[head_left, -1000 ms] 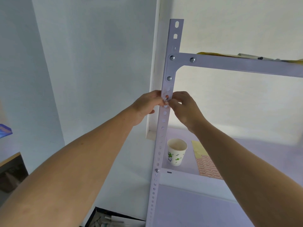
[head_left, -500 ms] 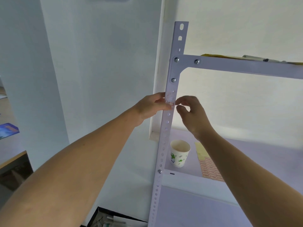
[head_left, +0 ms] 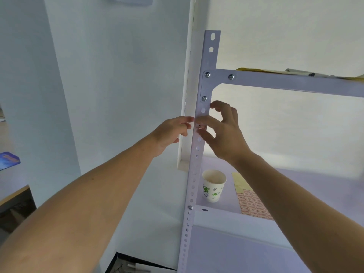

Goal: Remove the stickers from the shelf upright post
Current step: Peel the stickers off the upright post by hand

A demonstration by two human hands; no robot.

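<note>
- The white perforated metal upright post (head_left: 196, 164) stands vertically at frame centre and is bolted to a white horizontal shelf beam (head_left: 285, 83).
- A small reddish sticker (head_left: 201, 126) is located on the post face, below the bolted corner.
- The left hand (head_left: 171, 133) is held with fingers (head_left: 186, 119) nearly straight and tips laid against the post's left edge; nothing is gripped.
- The sticker is pinched between thumb and forefinger of the right hand (head_left: 226, 136).
- A white paper cup with green print (head_left: 213, 187) is set on the lower shelf board (head_left: 325, 180), beside the post.
</note>
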